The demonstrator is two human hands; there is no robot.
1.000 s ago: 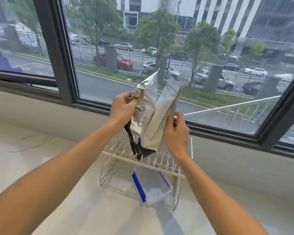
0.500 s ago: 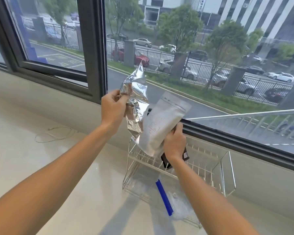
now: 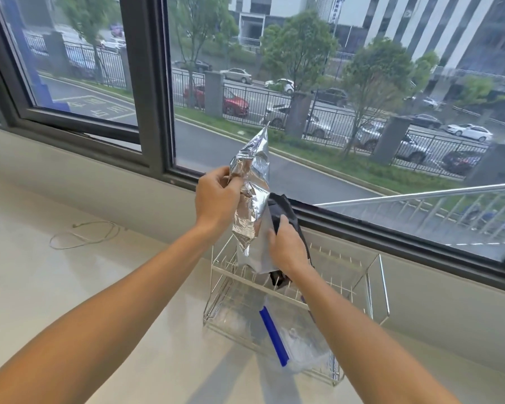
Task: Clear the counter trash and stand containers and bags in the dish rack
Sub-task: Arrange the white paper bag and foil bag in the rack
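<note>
1. While I stand at the window, my left hand (image 3: 216, 196) pinches the top of a crinkly silver bag (image 3: 250, 199) between thumb and fingers. I hold it high so it hangs straight and does not flop.
2. My right hand (image 3: 286, 246) is lower down. Its fingers curl tight around a smooth grey pouch (image 3: 255, 255) and a black bag (image 3: 286, 211) behind it. I grip them together so they stay in one bunch.
3. All three bags hang right above the wire dish rack (image 3: 376, 287), close to its left end. The bottom of the grey pouch is down among the upright wires. I cannot tell if it rests on the rack floor yet.
4. I think I hold them upright because the wires can only prop up things that stand on their edge.
5. A clear zip bag with a blue strip (image 3: 274, 336) is at the front of the rack. I cannot tell if it lies inside or under the wires.
6. The rack sits on the pale counter (image 3: 70, 287), near the wall under the window. A thin loop of string (image 3: 82, 234) lies on the counter, well apart on the left. It looks like trash I should pick up later.
7. Next I think I must ease the bags down between the wires. The crinkly bag is floppy, so it could slump over when I let go.
</note>
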